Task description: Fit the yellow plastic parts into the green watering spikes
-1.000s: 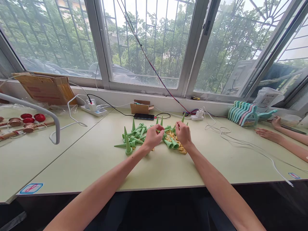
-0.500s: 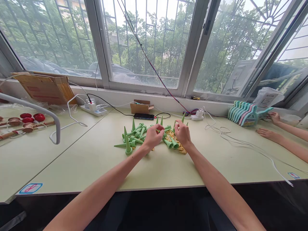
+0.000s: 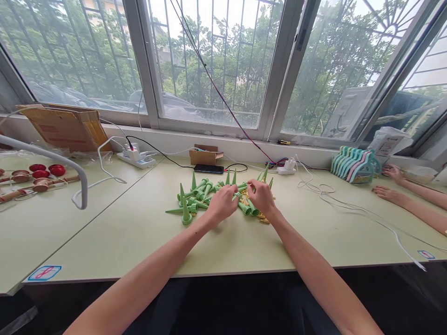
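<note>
Green plastic watering spikes, pointed with ribbed collars, lie in a loose pile on the table, a few standing point up. My left hand is closed at the pile's front, with a green watering spike showing at its fingertips; the fingers hide much of it. Close by on the right, my right hand has thumb and forefinger pinched together over small yellow pieces. Whatever sits in that pinch is too small to make out. Some of the pile is covered by both hands.
Behind the pile lie a black phone and a small cardboard box. White cables run across the right side, near hangers and another person's hands. A grey curved bar and red-ended wooden toys are left.
My left hand has lowered slightly and turned, its fingers curling down by the green spike. My right hand has shifted a little left and down, toward the left hand.
</note>
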`<state>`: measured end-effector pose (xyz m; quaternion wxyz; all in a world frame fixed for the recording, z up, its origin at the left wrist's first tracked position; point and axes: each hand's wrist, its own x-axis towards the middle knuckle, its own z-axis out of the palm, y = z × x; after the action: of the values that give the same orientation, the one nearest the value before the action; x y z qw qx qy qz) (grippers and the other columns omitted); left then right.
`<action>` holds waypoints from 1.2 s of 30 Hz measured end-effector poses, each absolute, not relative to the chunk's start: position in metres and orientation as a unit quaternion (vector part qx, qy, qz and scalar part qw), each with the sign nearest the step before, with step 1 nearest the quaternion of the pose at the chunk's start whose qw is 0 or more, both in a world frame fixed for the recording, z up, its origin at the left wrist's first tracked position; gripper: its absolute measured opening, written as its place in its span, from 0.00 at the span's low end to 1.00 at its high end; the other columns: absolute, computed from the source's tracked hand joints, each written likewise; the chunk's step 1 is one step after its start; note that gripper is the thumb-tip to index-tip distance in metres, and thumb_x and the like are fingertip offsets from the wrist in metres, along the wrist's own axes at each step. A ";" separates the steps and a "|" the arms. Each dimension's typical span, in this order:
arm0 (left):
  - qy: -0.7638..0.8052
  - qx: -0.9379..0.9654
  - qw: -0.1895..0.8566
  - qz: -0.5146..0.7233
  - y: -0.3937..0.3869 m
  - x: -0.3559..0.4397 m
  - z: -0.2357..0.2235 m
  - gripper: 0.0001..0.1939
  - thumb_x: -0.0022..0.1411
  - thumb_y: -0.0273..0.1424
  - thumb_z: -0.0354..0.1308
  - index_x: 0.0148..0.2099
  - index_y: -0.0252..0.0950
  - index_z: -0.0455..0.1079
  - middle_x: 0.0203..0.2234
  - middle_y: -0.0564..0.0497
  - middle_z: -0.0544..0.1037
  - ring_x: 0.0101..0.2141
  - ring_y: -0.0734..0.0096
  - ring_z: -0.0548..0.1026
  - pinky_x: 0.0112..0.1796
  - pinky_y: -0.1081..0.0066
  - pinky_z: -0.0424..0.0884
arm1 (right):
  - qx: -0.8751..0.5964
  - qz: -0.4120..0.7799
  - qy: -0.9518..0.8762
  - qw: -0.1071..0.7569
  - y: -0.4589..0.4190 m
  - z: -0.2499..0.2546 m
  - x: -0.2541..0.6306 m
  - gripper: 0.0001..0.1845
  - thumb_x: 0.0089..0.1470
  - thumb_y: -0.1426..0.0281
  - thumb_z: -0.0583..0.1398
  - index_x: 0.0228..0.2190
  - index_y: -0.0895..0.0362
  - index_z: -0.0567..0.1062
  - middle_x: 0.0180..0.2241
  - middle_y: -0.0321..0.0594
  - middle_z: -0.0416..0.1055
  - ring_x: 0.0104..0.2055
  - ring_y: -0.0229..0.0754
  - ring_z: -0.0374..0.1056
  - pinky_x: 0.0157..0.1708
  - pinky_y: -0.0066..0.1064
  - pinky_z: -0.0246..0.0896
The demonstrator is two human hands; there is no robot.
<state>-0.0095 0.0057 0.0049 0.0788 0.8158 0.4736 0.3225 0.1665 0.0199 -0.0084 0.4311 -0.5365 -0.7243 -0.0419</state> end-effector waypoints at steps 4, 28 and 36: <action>0.486 0.836 0.063 0.247 0.003 -0.011 0.003 0.05 0.58 0.29 0.55 0.38 0.38 0.68 0.34 0.44 0.76 0.37 0.57 0.75 0.33 0.68 0.64 | -0.542 -0.028 -0.730 0.416 0.019 -0.009 0.165 0.11 0.58 0.72 0.53 0.35 0.56 0.76 0.30 0.41 0.77 0.28 0.41 0.70 0.31 0.29 0.59; 0.509 0.822 0.052 0.251 0.003 -0.009 0.009 0.08 0.62 0.28 0.53 0.44 0.39 0.69 0.35 0.46 0.79 0.38 0.59 0.77 0.32 0.69 0.64 | -0.573 0.009 -0.743 0.347 0.013 -0.005 0.163 0.12 0.58 0.70 0.53 0.36 0.56 0.76 0.29 0.40 0.76 0.28 0.40 0.68 0.33 0.28 0.57; 0.488 0.785 0.099 0.370 0.007 -0.009 0.009 0.07 0.61 0.32 0.56 0.42 0.38 0.71 0.32 0.49 0.80 0.31 0.64 0.76 0.34 0.69 0.65 | -0.539 0.025 -0.757 0.370 0.008 -0.004 0.161 0.19 0.54 0.71 0.56 0.48 0.55 0.73 0.33 0.38 0.77 0.28 0.39 0.68 0.34 0.29 0.59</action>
<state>-0.0093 0.0074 0.0085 0.0989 0.7845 0.4878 0.3698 0.1614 0.0085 -0.0035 0.3697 -0.5386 -0.7567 0.0247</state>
